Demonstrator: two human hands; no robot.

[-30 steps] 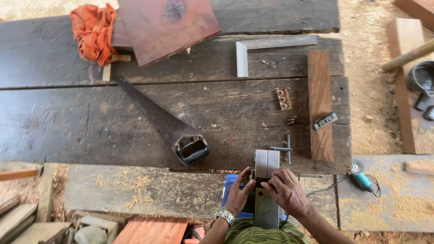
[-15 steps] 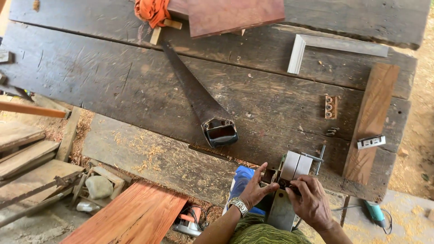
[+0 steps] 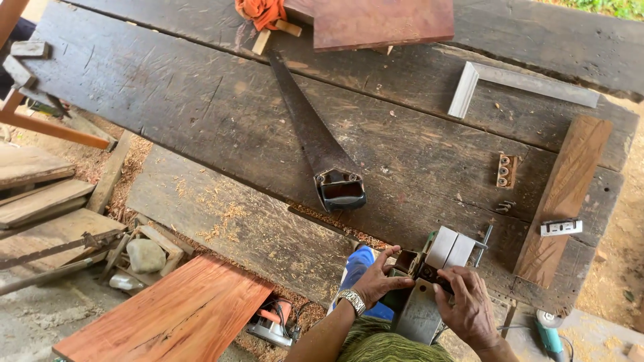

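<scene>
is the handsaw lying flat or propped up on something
Mostly flat: the handsaw lies on the dark bench plank, handle toward the person. Its tip runs under the reddish board, so whether that end is lifted cannot be told.

Both the left hand [image 3: 376, 278] and right hand [image 3: 469, 305] grip a grey electric planer [image 3: 429, 281] at the table [image 3: 201, 114] edge, near a handsaw [image 3: 312, 137] and a metal square [image 3: 510, 84].

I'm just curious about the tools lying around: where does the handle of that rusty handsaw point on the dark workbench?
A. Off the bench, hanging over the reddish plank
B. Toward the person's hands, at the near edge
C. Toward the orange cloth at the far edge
B: the handsaw's dark handle lies at the near end, close to the left hand and right hand, while its blade tip reaches up toward the orange cloth.
</scene>
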